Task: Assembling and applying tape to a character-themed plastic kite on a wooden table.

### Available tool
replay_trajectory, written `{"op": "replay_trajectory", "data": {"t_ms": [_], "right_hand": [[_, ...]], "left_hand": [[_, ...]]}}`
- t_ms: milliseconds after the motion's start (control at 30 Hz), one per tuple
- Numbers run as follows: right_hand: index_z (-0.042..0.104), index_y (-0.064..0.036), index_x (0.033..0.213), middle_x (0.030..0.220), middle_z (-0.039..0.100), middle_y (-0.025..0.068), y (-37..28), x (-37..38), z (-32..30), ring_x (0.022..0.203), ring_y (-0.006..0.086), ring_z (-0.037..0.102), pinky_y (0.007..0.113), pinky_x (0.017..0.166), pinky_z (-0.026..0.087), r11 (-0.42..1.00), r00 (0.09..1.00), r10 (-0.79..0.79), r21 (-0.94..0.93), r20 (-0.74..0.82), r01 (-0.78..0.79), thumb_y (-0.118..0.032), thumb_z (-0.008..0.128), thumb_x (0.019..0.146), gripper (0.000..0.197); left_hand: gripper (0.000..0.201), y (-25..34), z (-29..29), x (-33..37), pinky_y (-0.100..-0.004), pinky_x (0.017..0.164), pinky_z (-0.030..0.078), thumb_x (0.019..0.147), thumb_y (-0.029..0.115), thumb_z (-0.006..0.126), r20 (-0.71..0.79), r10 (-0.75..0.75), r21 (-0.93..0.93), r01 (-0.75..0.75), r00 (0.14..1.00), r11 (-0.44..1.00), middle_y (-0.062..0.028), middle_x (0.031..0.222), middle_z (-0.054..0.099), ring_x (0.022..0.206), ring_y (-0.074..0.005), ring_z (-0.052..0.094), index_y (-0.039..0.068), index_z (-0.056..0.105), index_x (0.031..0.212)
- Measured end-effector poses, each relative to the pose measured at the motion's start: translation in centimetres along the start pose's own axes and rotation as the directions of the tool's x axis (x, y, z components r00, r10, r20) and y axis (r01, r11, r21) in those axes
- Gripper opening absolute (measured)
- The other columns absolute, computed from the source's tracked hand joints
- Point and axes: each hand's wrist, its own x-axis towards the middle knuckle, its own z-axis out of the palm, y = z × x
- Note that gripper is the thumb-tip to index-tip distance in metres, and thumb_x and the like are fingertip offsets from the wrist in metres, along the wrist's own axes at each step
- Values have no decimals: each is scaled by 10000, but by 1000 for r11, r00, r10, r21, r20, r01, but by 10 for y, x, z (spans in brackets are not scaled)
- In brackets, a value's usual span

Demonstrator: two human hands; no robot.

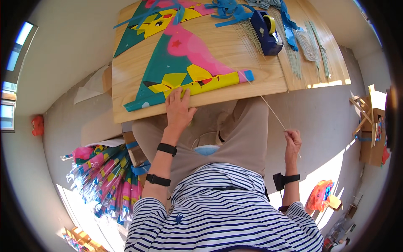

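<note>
1. Striped shirt (222,210) fills the lower middle of the head view, with both forearms reaching up from it.
2. Left hand (179,110) stretches forward with the arm nearly straight, palm down and fingers spread flat, pressing the near edge of a colourful kite (184,67).
3. That kite lies on the wooden surface (260,77), its lower edge along the near rim.
4. Right hand (292,143) is raised off the surface beside the knee, wrist bent, fingers pinched shut on a thin stick (273,111).
5. That stick slants up and left toward the kite's corner.
6. Farther back on the surface stand a blue tape dispenser (266,32) and blue ribbon strips (228,10).
</note>
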Motion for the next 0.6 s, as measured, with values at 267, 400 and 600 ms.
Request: {"op": "replay_trajectory", "data": {"t_ms": [267, 400, 600], "right_hand": [[757, -116, 964, 872, 601, 70, -153, 91, 250, 890, 303, 576, 413, 784, 447, 675, 636, -726, 91, 264, 732, 52, 650, 776, 274], [763, -152, 869, 883, 612, 54, -142, 98, 310, 926, 293, 578, 426, 810, 429, 605, 565, -768, 51, 303, 794, -3, 661, 780, 202], [758, -138, 841, 883, 605, 58, -115, 108, 312, 940, 295, 576, 439, 803, 426, 640, 594, -733, 42, 332, 767, 5, 663, 774, 185]], "left_hand": [[769, 12, 11, -1, -570, 1202, 285, 740, 253, 835, -5, -51, 137, 51, 999, 989, -141, 1414, 524, 1375, -353, 460, 59, 545, 1426], [776, 10, 16, -6, -573, 1197, 289, 737, 203, 839, -40, -78, 80, 81, 996, 993, -138, 1450, 518, 1400, -338, 448, 50, 520, 1428], [723, 7, 19, -9, -568, 1188, 297, 749, 214, 821, -71, -52, 73, 57, 996, 996, -152, 1435, 530, 1392, -363, 453, 34, 534, 1387]]}}
